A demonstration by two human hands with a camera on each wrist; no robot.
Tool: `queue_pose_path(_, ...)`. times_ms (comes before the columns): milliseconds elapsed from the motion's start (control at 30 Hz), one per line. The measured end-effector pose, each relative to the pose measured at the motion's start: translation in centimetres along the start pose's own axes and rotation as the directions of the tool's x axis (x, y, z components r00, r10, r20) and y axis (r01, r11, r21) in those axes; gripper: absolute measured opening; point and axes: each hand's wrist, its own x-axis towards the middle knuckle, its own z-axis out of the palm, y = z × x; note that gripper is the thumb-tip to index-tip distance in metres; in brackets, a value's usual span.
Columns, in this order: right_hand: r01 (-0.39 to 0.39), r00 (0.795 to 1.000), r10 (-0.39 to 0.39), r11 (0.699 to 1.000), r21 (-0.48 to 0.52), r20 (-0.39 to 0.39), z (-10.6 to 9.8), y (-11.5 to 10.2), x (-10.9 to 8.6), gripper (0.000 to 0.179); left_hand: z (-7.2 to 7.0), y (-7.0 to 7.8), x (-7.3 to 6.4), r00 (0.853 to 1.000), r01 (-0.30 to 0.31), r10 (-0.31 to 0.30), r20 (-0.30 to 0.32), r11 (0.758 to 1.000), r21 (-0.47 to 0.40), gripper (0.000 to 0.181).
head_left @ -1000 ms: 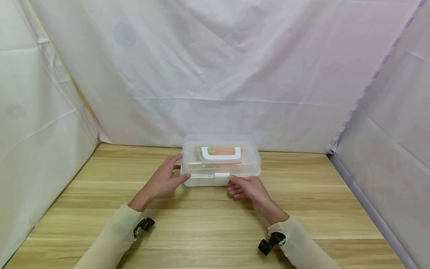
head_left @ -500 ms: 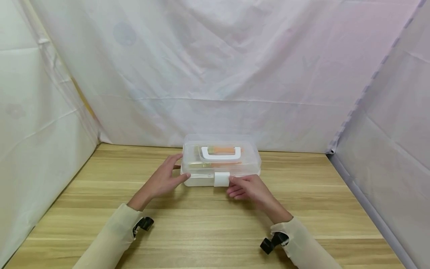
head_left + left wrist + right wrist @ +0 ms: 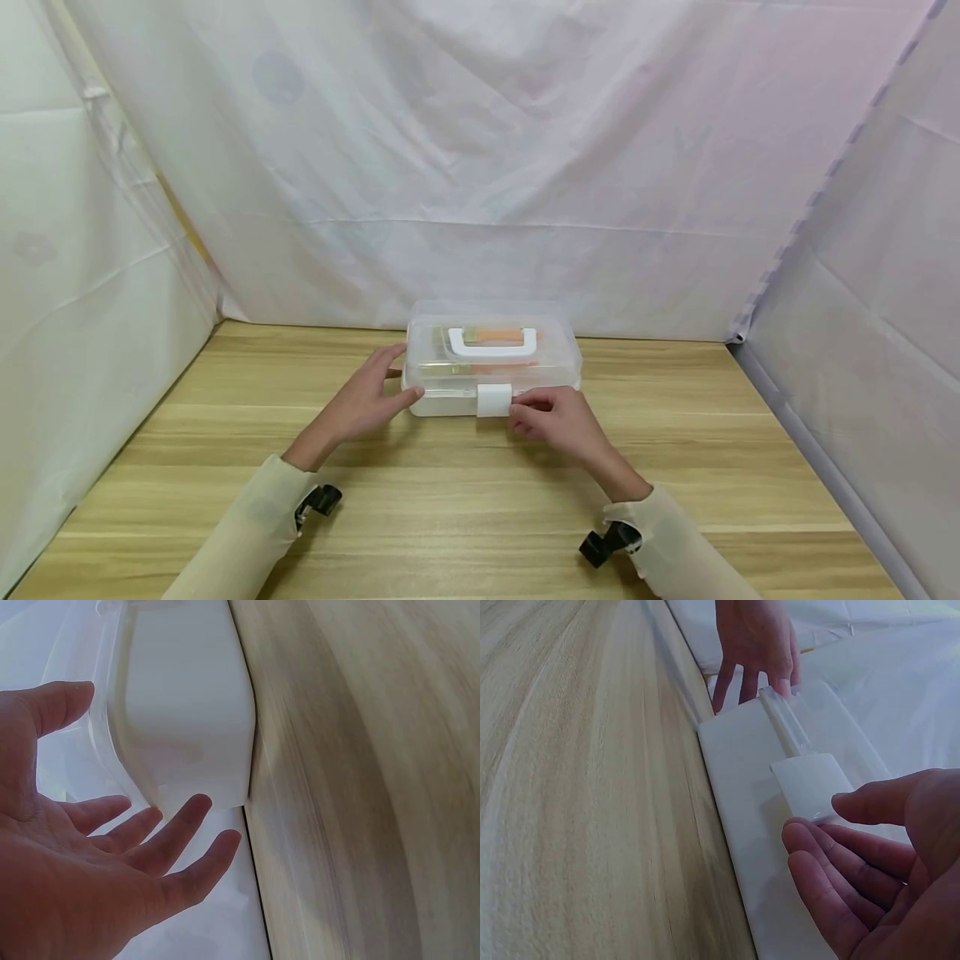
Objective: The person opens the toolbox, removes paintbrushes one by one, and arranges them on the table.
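Note:
A clear-lidded plastic box [image 3: 438, 405] with a white base stands on the table. Its white handle [image 3: 495, 352] lies folded on the closed lid, and long orange things with yellowish ends show blurred inside. My left hand [image 3: 363, 400] is spread around the box's left end, the thumb touching the front corner and the fingers along the side. On the box front is a white latch [image 3: 494, 400]. My right hand [image 3: 558, 421] pinches the latch's right edge between thumb [image 3: 874, 801] and curled fingers.
The wooden table [image 3: 450, 517] runs up to a white cloth [image 3: 480, 167] hanging right behind the box. Cloth walls also stand on the left and right. A small black wrist camera [image 3: 611, 542] sits at each sleeve.
My right hand has shifted slightly and its index finger has come up while the fingers curl closer at the latch's edge. The left hand and the box stay nearly still.

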Motion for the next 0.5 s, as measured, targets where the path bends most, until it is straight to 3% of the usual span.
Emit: queue_pose_path(500, 0.071, 0.997, -0.074, 0.992, -0.104, -0.026, 0.01, 0.16, 0.06, 0.011, -0.12, -0.02, 0.0, 1.0, -0.003, 0.003, 0.001, 1.0, -0.001, 0.073)
